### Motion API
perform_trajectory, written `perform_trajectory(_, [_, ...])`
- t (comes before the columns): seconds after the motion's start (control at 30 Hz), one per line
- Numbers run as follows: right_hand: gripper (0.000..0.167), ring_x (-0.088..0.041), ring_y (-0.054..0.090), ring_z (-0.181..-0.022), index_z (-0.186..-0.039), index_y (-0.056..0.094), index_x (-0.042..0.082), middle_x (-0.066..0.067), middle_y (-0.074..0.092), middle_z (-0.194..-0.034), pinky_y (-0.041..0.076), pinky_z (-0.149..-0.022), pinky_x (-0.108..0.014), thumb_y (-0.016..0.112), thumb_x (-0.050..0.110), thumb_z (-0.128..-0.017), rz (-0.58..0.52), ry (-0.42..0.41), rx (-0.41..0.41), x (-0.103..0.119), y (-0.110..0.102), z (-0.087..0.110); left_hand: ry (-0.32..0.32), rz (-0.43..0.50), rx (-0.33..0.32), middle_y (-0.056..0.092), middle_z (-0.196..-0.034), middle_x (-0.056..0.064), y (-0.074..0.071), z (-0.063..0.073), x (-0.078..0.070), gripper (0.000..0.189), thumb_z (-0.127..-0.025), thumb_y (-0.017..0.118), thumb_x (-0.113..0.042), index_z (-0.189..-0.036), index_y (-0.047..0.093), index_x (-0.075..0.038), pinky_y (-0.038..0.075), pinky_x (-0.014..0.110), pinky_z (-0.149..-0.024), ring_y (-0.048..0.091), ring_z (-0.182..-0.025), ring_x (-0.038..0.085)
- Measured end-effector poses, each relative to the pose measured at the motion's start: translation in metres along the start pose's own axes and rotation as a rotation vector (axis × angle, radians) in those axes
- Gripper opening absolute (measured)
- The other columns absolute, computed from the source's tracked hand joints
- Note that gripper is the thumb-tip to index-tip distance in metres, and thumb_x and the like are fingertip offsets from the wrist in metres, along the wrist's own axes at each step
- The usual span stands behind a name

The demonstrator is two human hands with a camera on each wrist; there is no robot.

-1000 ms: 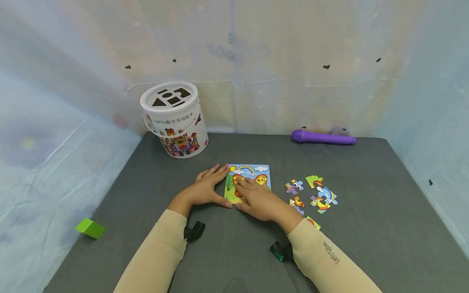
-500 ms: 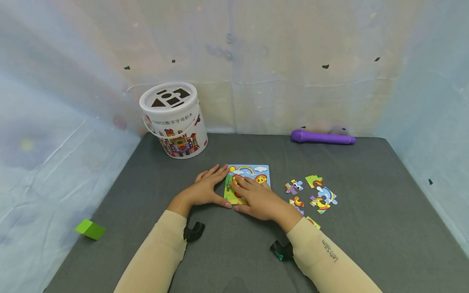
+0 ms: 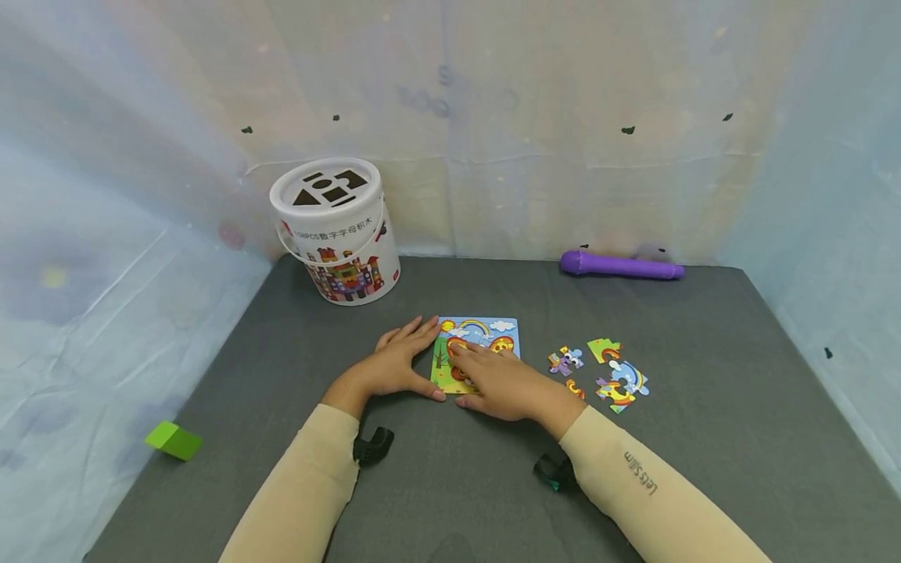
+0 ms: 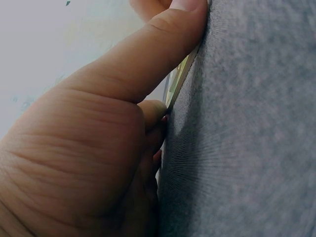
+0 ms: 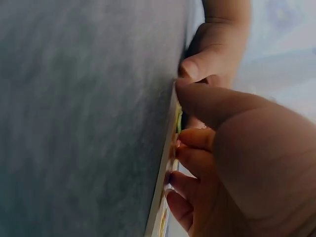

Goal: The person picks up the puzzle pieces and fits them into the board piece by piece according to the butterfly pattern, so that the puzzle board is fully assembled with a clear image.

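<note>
In the head view a square puzzle board [image 3: 486, 324] with a sun, rainbow and butterfly picture lies flat at the table's middle. My left hand [image 3: 394, 363] rests along its left edge, fingers stretched, thumb near the lower left corner. My right hand [image 3: 500, 381] lies over the lower right part and hides it; its fingertips touch the picture. The right wrist view shows these fingers [image 5: 197, 160] pressing on the board's face, the thumb by its near edge. In the left wrist view the thumb [image 4: 143, 54] crosses in front of the board's edge [image 4: 178, 81].
Several loose puzzle pieces [image 3: 626, 377] lie right of the board. A white block bucket [image 3: 338, 234] stands at the back left. A purple microphone-shaped stick [image 3: 622, 265] lies along the back edge. Near the left edge sits a green block [image 3: 174, 440]. Cloth walls [image 3: 493, 156] enclose the table.
My right wrist and sleeve have shifted slightly right and up, now covering a loose piece seen before. The fingertips stay on the board. My left hand has kept its place.
</note>
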State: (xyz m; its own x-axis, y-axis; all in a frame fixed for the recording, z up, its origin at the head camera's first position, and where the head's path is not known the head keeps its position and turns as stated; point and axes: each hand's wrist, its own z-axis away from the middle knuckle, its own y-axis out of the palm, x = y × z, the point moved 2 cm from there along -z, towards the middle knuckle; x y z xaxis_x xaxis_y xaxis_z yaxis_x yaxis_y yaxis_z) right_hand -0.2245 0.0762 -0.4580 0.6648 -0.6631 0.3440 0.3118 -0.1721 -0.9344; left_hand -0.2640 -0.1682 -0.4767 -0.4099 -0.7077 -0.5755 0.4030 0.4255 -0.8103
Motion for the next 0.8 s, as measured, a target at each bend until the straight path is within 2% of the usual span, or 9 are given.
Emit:
perform_trajectory(0.13, [0.076,-0.030,0.022,-0.163,-0.172,0.038,0.014,-0.007,0.026,-0.178,0.029,-0.120,-0.068,0.064,0.051,-0.110,0.035,-0.001,0.012,0.003,-0.001,0.001,0.002,-0.002,-0.001,0.011,-0.181,-0.004,0.000,0.000,0.000,0.130,-0.078,0.093,-0.066,-0.176,0.023,-0.018,0.000,0.058,-0.127,-0.001,-0.166,0.026])
perform_trajectory(0.37, [0.081,-0.032,0.021,-0.163,-0.175,0.031,0.018,-0.006,0.024,-0.179,0.027,-0.120,-0.071,0.063,0.054,-0.109,0.054,0.028,0.043,0.010,-0.003,-0.001,0.003,-0.004,0.010,0.010,-0.181,-0.003,0.000,0.000,0.000,0.129,-0.079,0.092,-0.066,-0.176,0.021,-0.018,0.000,0.059,-0.127,-0.002,-0.166,0.026])
perform_trajectory(0.5, [0.080,-0.032,0.020,-0.163,-0.174,0.035,0.017,-0.007,0.021,-0.180,0.029,-0.119,-0.071,0.062,0.055,-0.109,0.086,0.031,0.068,0.012,-0.005,-0.002,0.001,-0.006,0.013,0.010,-0.181,-0.004,0.001,0.000,0.001,0.129,-0.079,0.092,-0.067,-0.176,0.021,-0.019,0.000,0.059,-0.127,-0.002,-0.166,0.026])
perform_trajectory(0.8, [0.074,-0.041,0.030,-0.159,-0.171,0.043,0.022,-0.010,0.028,-0.178,0.034,-0.117,-0.069,0.062,0.057,-0.109,0.139,0.073,0.074,0.015,-0.012,-0.008,-0.004,0.001,0.011,0.010,-0.181,-0.005,0.001,0.001,0.002,0.128,-0.079,0.092,-0.067,-0.176,0.022,-0.020,0.000,0.058,-0.127,-0.002,-0.166,0.024])
